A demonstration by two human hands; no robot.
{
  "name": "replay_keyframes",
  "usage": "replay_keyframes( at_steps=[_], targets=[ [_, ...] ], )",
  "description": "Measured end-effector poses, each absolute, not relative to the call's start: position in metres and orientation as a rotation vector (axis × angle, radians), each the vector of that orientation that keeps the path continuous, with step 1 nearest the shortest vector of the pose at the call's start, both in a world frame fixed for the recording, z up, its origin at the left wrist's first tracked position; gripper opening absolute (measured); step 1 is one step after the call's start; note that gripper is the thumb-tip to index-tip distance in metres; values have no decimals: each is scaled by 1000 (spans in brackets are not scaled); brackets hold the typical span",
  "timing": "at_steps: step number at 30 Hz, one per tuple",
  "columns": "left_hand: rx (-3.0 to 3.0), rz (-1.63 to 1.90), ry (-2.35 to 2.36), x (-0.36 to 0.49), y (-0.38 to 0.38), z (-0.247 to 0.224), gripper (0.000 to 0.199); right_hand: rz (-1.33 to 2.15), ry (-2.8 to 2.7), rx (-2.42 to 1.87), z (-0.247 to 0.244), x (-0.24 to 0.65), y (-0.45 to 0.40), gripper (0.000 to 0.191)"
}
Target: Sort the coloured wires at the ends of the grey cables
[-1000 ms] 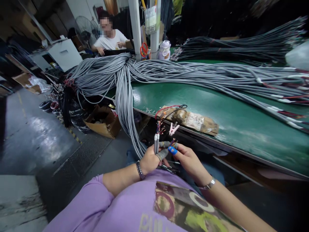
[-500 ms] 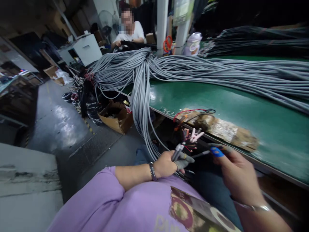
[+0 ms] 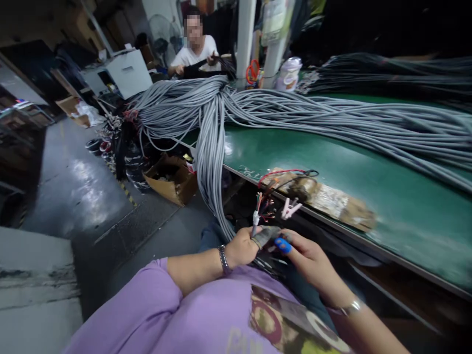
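Close to my body, my left hand (image 3: 245, 246) is closed around grey cables, its thumb in a grey finger cover. Above the fist stands a stripped cable end (image 3: 255, 216) with a white collar and fanned-out coloured wires. My right hand (image 3: 300, 250), with blue tape on one finger, pinches at the tip of the left thumb. What lies in that pinch is mostly hidden; a cable ran into it a moment earlier. Just beyond the hands, a pale pink clip (image 3: 290, 209) sits at the table edge beside dark and reddish wires.
A long bundle of grey cables (image 3: 324, 115) crosses the green table (image 3: 254, 147), and part hangs over its front edge. A taped cardboard strip (image 3: 332, 199) lies along that edge. On the floor is an open carton (image 3: 173, 184). A co-worker (image 3: 195, 54) handles dark material behind the table.
My right hand has moved left, from apart with a grey cable stretched between the hands, to meet my left thumb. The stripped cable end in my left hand now stands more upright.
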State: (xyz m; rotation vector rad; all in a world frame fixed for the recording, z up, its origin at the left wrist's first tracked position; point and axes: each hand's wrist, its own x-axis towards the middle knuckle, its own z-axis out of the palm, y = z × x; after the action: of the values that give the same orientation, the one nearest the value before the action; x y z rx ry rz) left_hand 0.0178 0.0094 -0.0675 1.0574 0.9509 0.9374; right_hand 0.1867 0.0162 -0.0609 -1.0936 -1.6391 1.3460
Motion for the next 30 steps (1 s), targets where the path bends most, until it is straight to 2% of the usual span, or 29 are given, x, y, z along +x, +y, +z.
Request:
replay_keyframes(
  at_steps=[3, 7, 14, 18, 20, 24, 30],
  targets=[
    [1048, 779, 976, 19, 9, -71, 64, 1404, -1389, -1174, -66, 178, 18, 27],
    [1064, 742, 1072, 20, 9, -74, 51, 1584, -942, -1169, -78, 171, 18, 31],
    [1076, 675, 1041, 19, 10, -72, 46, 1759, -543, -1050, -84, 162, 21, 29],
    [982, 758, 1027, 18, 7, -71, 46, 1670, -355, -1013, -83, 175, 30, 34],
    [933, 828, 1040, 18, 5, -71, 46, 1636, -415, -1025, -80, 182, 31, 35],
    [890, 889, 1057, 20, 6, -73, 46, 1721, -893, -1138, -69, 182, 24, 39],
    [958, 750, 986, 20, 7, -77, 51, 1620, -1219, -1186, -57, 174, 24, 40]
  ],
)
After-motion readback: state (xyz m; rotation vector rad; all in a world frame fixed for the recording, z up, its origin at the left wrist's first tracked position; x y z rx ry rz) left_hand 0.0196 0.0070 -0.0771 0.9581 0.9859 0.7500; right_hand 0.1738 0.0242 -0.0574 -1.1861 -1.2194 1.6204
